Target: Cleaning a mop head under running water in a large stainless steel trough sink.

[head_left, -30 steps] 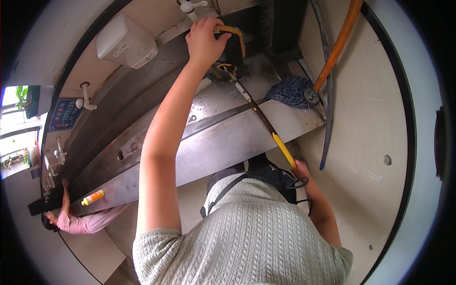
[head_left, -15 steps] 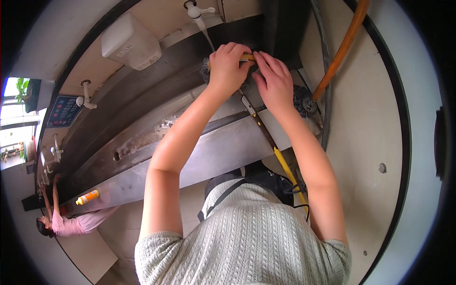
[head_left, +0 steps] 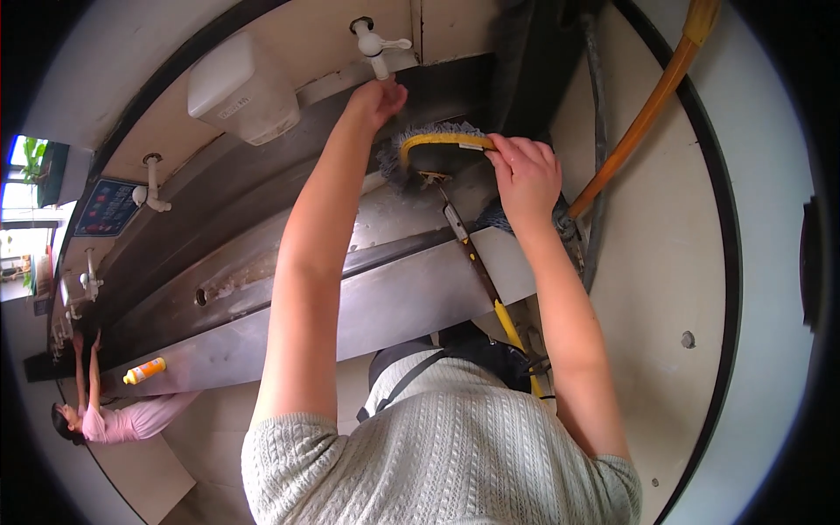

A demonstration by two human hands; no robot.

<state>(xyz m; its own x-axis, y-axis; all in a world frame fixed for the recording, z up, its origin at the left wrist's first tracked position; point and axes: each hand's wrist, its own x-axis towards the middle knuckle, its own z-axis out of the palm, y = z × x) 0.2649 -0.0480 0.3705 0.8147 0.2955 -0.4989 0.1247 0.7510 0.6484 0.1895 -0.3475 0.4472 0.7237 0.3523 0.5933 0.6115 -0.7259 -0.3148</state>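
A grey fringed mop head with a yellow backing curves over the metal trough. My right hand is closed on the right end of that yellow backing. Under the spout of a white tap, my left hand is raised with its fingers curled in; whether they hold anything is hidden. Below the mop head, a pole with a metal tip and black and yellow parts slants across the trough's front edge toward my body.
The long steel trough runs leftward, with more white taps and a white wall box above. An orange and yellow bottle rests on its ledge. A wooden-handled mop leans at right. A person in pink reaches in at far left.
My left hand has let go of the mop head and risen to the tap. The right hand keeps hold of the yellow backing, now lower and farther right, with the mop head more exposed.
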